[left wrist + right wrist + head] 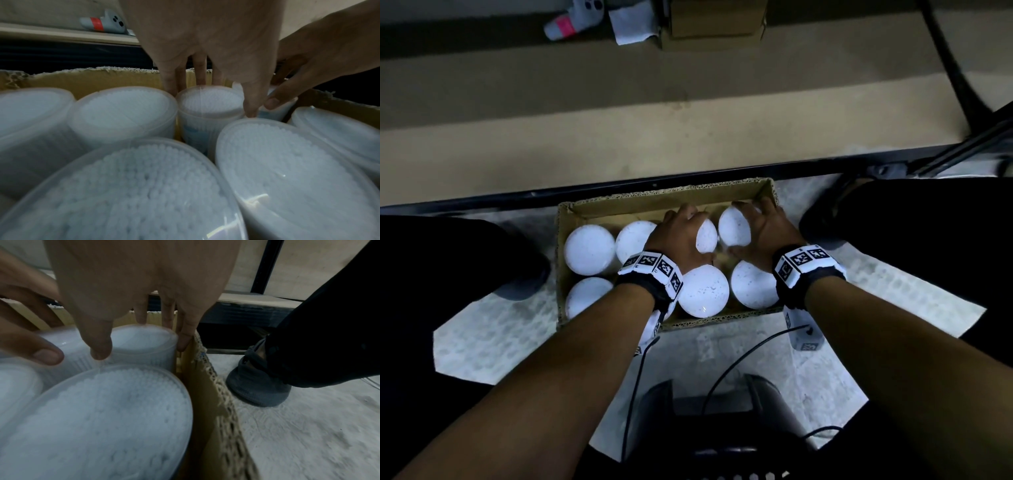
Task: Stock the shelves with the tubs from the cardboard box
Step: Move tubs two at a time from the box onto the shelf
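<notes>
1. My left hand [681, 236] has its grip closing round the rim of a clear round plastic tub of white cotton swabs [209, 100] in the far row of the open brown cardboard box [654, 200]. My right hand [767, 229] grips the neighbouring corner tub [141, 340], fingers curled over its far edge, little finger wedged against the box wall.
2. Risk, as I judge it: the tubs stand packed touching, so either could drag on a neighbour and tip it, or slip from a rim-only hold.
3. The two thumbs [273, 102] crowd the same gap and may foul each other.
4. The box sits on the pale floor [825, 377] between my feet, below the tan shelf [619, 144]. It holds about eight tubs, all lidded and full; none is on the shelves yet.
</notes>
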Demonstrator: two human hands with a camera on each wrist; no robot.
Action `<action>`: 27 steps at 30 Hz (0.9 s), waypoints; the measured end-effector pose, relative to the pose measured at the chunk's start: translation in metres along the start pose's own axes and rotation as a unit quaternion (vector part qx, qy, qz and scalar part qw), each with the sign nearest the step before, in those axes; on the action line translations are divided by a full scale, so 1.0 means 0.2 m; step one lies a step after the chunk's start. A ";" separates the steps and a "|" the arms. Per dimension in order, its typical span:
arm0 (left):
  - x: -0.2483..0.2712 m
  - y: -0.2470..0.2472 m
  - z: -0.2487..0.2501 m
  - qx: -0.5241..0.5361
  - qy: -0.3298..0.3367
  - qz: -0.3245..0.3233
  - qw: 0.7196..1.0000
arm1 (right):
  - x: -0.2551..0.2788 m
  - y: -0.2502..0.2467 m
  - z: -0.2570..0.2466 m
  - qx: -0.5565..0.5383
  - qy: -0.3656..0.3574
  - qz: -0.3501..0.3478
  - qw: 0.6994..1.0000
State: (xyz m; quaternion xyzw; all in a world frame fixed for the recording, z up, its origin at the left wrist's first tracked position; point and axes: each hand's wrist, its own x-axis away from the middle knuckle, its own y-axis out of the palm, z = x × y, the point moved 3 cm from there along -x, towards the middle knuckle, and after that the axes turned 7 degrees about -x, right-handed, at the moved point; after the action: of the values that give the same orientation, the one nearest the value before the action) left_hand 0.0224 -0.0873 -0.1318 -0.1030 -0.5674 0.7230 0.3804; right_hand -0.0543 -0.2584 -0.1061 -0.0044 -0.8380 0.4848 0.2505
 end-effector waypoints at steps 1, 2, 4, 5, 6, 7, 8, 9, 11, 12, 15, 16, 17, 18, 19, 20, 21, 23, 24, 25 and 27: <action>0.00 0.00 0.00 0.001 0.001 0.000 1.000 | 0.00 0.00 0.00 -0.001 0.000 0.001 1.000; 0.00 -0.01 0.00 0.002 0.001 0.000 1.000 | 0.01 -0.01 -0.01 -0.003 0.001 0.004 1.000; -0.01 -0.02 -0.01 0.010 -0.001 0.001 1.000 | 0.01 -0.03 -0.01 -0.007 0.004 0.010 1.000; -0.01 -0.04 -0.01 0.014 0.000 0.004 1.000 | 0.02 -0.05 -0.02 -0.005 0.005 0.010 1.000; -0.01 -0.05 -0.01 0.015 0.003 0.008 1.000 | 0.02 -0.06 -0.02 -0.004 0.005 0.010 1.000; 0.00 -0.07 0.00 0.015 0.007 0.012 1.000 | 0.02 -0.08 -0.02 -0.004 0.005 0.012 1.000; 0.00 -0.09 0.00 0.018 0.009 0.012 1.000 | 0.02 -0.09 -0.03 -0.003 0.008 0.011 1.000; 0.00 -0.11 0.01 0.024 0.007 0.011 1.000 | 0.02 -0.11 -0.03 -0.001 0.010 0.010 1.000; 0.02 -0.15 0.02 0.036 0.008 0.004 0.999 | 0.04 -0.14 -0.05 0.009 0.009 0.008 1.000; 0.02 -0.18 0.03 0.037 0.012 0.000 0.999 | 0.06 -0.16 -0.06 0.009 0.004 0.014 1.000; 0.04 -0.27 0.06 0.029 0.028 -0.015 0.999 | 0.10 -0.22 -0.10 -0.017 -0.004 0.040 0.999; 0.05 -0.30 0.06 0.026 0.031 -0.016 0.999 | 0.12 -0.23 -0.11 -0.023 -0.006 0.047 0.999; 0.07 -0.34 0.07 0.020 0.037 -0.012 0.999 | 0.13 -0.26 -0.13 -0.025 -0.010 0.055 0.998; 0.08 -0.38 0.08 0.014 0.045 -0.010 0.999 | 0.15 -0.28 -0.14 -0.026 -0.012 0.059 0.998; 0.09 -0.41 0.09 0.004 0.052 -0.007 0.999 | 0.17 -0.31 -0.16 -0.027 -0.016 0.063 0.998; 0.11 -0.46 0.11 -0.009 0.062 -0.002 0.998 | 0.19 -0.35 -0.18 -0.028 -0.022 0.067 0.997; 0.13 -0.50 0.12 -0.019 0.071 -0.002 0.997 | 0.22 -0.37 -0.20 -0.030 -0.026 0.069 0.997; 0.18 -0.61 0.14 -0.030 0.079 0.009 0.996 | 0.27 -0.45 -0.25 -0.036 -0.038 0.077 0.996; 0.20 -0.67 0.15 -0.030 0.084 0.017 0.996 | 0.29 -0.49 -0.27 -0.037 -0.048 0.084 0.995; 0.24 -0.74 0.16 -0.031 0.091 0.028 0.995 | 0.32 -0.54 -0.31 -0.033 -0.063 0.093 0.993; 0.31 -0.87 0.19 -0.038 0.104 0.048 0.993 | 0.37 -0.61 -0.37 -0.023 -0.090 0.105 0.990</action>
State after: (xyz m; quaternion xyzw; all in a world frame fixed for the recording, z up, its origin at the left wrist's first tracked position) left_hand 0.0324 -0.0621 0.0541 -0.2189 -0.5462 0.7037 0.3982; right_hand -0.0588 -0.2449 0.0549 -0.0544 -0.8631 0.4872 0.1213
